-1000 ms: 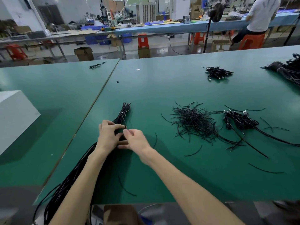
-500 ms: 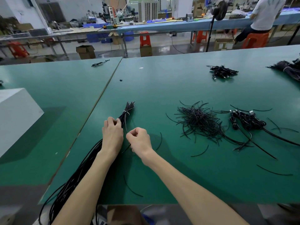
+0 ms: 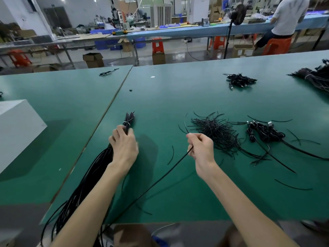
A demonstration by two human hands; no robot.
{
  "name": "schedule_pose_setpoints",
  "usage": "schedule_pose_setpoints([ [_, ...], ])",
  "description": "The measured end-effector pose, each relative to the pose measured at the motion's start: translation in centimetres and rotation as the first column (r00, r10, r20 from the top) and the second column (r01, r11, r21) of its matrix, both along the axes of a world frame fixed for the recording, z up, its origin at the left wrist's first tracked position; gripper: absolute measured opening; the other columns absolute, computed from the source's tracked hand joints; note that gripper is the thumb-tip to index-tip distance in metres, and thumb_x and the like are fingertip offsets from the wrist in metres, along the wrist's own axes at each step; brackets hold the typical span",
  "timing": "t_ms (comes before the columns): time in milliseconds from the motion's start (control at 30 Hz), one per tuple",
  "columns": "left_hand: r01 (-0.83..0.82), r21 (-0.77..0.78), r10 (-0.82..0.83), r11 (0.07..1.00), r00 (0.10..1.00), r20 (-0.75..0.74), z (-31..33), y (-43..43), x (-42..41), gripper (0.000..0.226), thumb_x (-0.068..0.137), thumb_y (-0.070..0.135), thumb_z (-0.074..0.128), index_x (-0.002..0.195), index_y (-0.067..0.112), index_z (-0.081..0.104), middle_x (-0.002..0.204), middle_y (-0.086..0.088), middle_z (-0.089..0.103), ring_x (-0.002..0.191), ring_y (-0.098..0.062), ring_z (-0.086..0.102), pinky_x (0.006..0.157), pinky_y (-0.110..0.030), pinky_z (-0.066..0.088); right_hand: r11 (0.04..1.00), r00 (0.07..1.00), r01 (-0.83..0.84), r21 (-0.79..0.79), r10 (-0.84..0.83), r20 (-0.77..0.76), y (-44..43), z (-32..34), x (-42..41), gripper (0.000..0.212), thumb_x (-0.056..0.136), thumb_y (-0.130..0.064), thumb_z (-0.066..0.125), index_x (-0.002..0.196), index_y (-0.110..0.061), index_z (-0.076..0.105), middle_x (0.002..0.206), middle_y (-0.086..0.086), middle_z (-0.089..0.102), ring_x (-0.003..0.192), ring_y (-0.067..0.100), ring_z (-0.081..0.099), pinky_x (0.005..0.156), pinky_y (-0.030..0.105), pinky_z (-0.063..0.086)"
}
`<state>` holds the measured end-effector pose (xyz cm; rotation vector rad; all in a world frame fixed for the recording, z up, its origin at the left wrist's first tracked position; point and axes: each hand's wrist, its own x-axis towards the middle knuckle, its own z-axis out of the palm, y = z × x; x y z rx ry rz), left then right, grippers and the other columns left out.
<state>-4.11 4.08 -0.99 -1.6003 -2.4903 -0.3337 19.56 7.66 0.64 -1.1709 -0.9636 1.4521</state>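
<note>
Pull the single cable (image 3: 156, 181) out slow & straight toward 3 o'clock w/ the right hand (image 3: 201, 148), whose curled fingers pinch its end. The left hand (image 3: 124, 148), wrapped over the cable bundle (image 3: 87, 186), should pin it to the tabletop (image 3: 178, 97). The cable runs from the right hand to 7 o'clock. The bundle's tied end sticks out at 12 o'clock of the left hand.

Tied black cable bundle (image 3: 89, 180) flat on table (image 3: 178, 97), single cable (image 3: 160, 177) stretched diagonally

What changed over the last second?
The right hand left the cable bundle and moved right, drawing a single cable out, pinched in its fingers. The left hand still holds the bundle near its tie. The loose wire pile is unmoved.
</note>
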Motion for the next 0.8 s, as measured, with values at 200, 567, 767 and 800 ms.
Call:
schedule_pose_setpoints([
  [200, 0.559, 0.111, -0.391, 0.822, 0.411, 0.823, 3.4, -2.2, 7.1, 0.06, 0.1, 0.056, 0.037, 0.099, 0.01, 0.077, 0.085, 0.0, 0.077, 0.075, -0.018, 0.069, 0.069, -0.029, 0.051, 0.988, 0.951, 0.151, -0.026, -0.152, -0.269, 2.3, 1.4, 2.5, 0.012, 0.104, -0.011, 0.058, 0.106, 0.001, 0.06, 0.066, -0.002, 0.055, 0.046, 0.006, 0.049, 0.048, 0.021, 0.047],
  [567, 0.559, 0.271, -0.351, 0.783, 0.037, 0.936, 2.5, -4.4, 8.5, 0.032, 0.106, 0.025, 0.053, 0.127, 0.004, 0.065, 0.117, -0.01, 0.07, 0.103, -0.027, 0.069, 0.086, -0.043, 0.058, 0.986, 0.775, 0.145, -0.077, -0.161, -0.611, 3.3, 2.7, 4.3, 0.01, 0.102, 0.003, 0.055, 0.112, 0.006, 0.056, 0.092, 0.02, 0.069, 0.081, 0.026, 0.077, 0.073, 0.027, 0.062],
  [767, 0.685, 0.415, -0.267, 0.599, -0.317, 0.91, 1.5, -4.0, 10.2, 0.025, 0.11, 0.018, 0.046, 0.11, -0.001, 0.064, 0.098, -0.015, 0.067, 0.084, -0.027, 0.065, 0.072, -0.032, 0.054, 0.999, 0.845, -0.014, 0.04, 0.033, -0.534, 2.6, 1.7, 2.0, 0.002, 0.103, 0.001, 0.054, 0.103, 0.002, 0.055, 0.098, 0.026, 0.069, 0.095, 0.036, 0.076, 0.082, 0.03, 0.062],
  [800, 0.649, 0.44, -0.277, 0.621, -0.344, 0.897, 1.4, -3.8, 10.4, 0.021, 0.109, 0.015, 0.049, 0.105, 0.001, 0.064, 0.089, -0.014, 0.065, 0.076, -0.024, 0.063, 0.069, -0.03, 0.053, 0.997, 0.867, -0.043, 0.07, 0.072, -0.493, 2.5, 1.6, 1.8, 0.006, 0.104, -0.003, 0.054, 0.106, 0.003, 0.055, 0.1, 0.028, 0.069, 0.097, 0.037, 0.076, 0.083, 0.032, 0.062],
])
